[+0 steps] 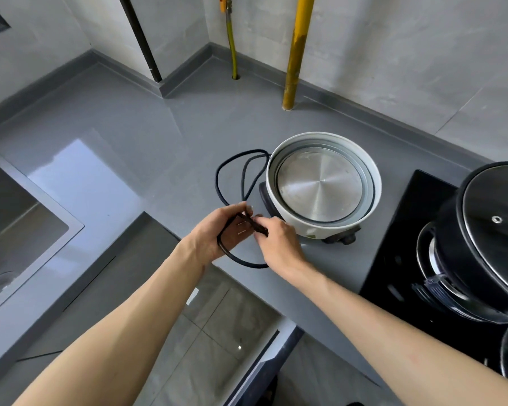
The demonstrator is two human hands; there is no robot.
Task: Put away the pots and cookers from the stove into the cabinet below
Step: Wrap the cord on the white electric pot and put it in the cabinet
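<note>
white plastic cooker (320, 183) sits lidless on the grey counter (159, 136), just left of the stove (408, 230); likely light but bulky, best lifted two-handed under its rim. its limp black cord (217, 183) trails loose: left hand (217, 230) curls round a loop, right hand (276, 244) pinches it.

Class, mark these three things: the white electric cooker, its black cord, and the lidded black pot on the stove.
white electric cooker (320, 183), head view, on its metal inner plate.
black cord (217, 177), head view, on its far left loop.
black pot (499, 232), head view, on its glass lid.
</note>
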